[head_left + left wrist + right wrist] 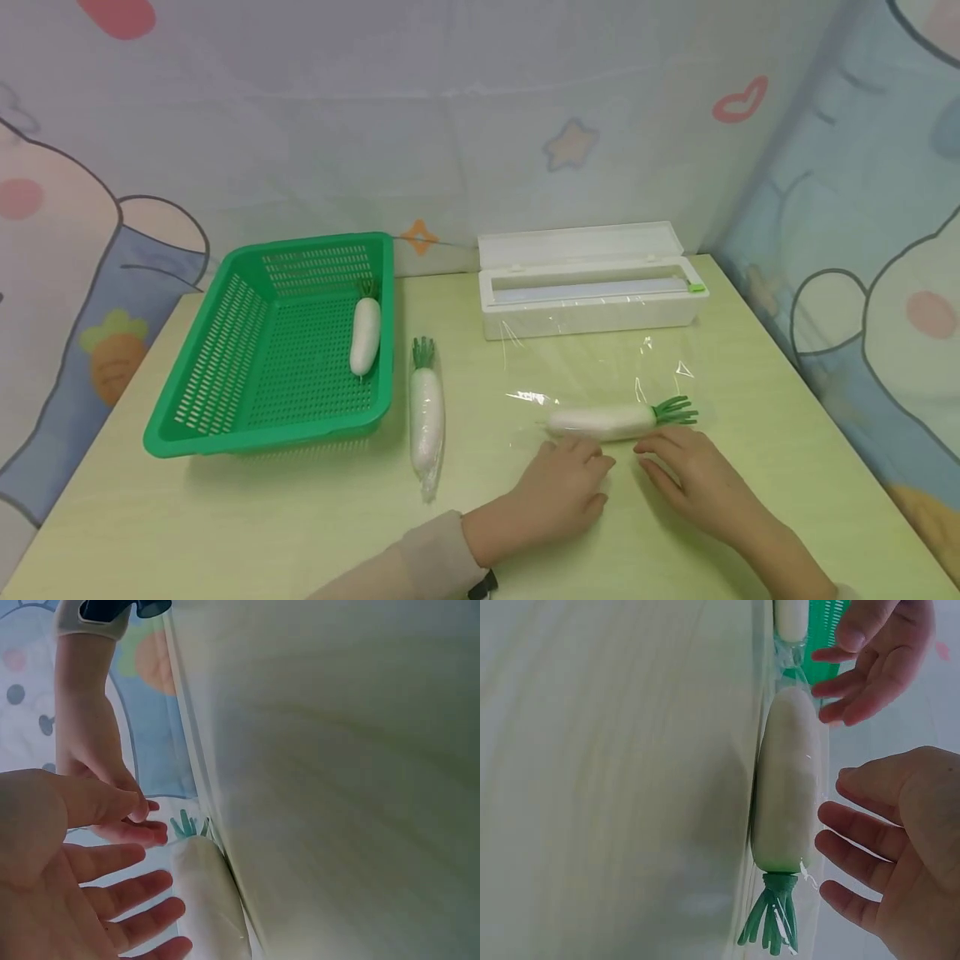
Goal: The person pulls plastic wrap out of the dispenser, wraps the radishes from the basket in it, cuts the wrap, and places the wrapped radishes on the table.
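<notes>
A white radish with green stem ends lies crosswise at the near end of a sheet of clear cling film. The film stretches back to a white dispenser box. My left hand is at the radish's near side, fingers loosely bent and fingertips right at it. By the stem end is my right hand, its fingertips just short of the radish. Both wrist views show spread, relaxed fingers with nothing held; in the right wrist view, glossy film overlaps the radish.
A green basket stands at the left with one radish inside. Between basket and film lies another radish wrapped in film. The dispenser's lid is raised at the back, near the cloth backdrop.
</notes>
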Demonstrator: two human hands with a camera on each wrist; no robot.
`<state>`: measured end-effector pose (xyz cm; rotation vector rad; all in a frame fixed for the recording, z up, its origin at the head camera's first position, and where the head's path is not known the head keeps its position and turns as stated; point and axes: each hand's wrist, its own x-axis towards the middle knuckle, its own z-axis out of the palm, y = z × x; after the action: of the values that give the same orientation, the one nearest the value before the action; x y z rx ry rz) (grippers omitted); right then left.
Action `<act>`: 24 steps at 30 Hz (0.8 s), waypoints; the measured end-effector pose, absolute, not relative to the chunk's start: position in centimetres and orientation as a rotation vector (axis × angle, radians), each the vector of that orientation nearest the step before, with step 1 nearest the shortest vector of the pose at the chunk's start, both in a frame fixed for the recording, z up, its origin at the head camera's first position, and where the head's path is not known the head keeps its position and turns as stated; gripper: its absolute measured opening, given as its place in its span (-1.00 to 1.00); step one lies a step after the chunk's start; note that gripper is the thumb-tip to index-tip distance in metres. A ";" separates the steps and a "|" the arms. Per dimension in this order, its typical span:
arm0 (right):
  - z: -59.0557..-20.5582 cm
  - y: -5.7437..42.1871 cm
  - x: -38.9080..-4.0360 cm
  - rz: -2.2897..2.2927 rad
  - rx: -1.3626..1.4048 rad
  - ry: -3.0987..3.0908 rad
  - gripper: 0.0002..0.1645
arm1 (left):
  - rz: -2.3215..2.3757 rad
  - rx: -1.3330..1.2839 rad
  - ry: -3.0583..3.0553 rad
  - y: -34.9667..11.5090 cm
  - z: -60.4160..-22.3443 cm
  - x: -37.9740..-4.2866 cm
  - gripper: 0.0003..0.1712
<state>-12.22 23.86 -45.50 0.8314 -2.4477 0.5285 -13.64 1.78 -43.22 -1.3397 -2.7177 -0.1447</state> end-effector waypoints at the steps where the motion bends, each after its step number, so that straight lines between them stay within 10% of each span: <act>1: -45.5 23.9 -12.3 0.522 0.832 -2.446 -0.78 | -0.139 -1.336 -2.733 1.9 -43.3 -13.6 -0.56; 24: -44.3 23.7 -15.4 0.409 0.870 -2.496 -0.64 | -0.026 -1.152 -2.907 3.0 -43.1 -17.1 -0.40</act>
<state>-15.44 23.69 -44.26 0.8699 -2.4964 0.4089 -17.08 3.00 -43.14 -1.1523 -2.9066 -0.0258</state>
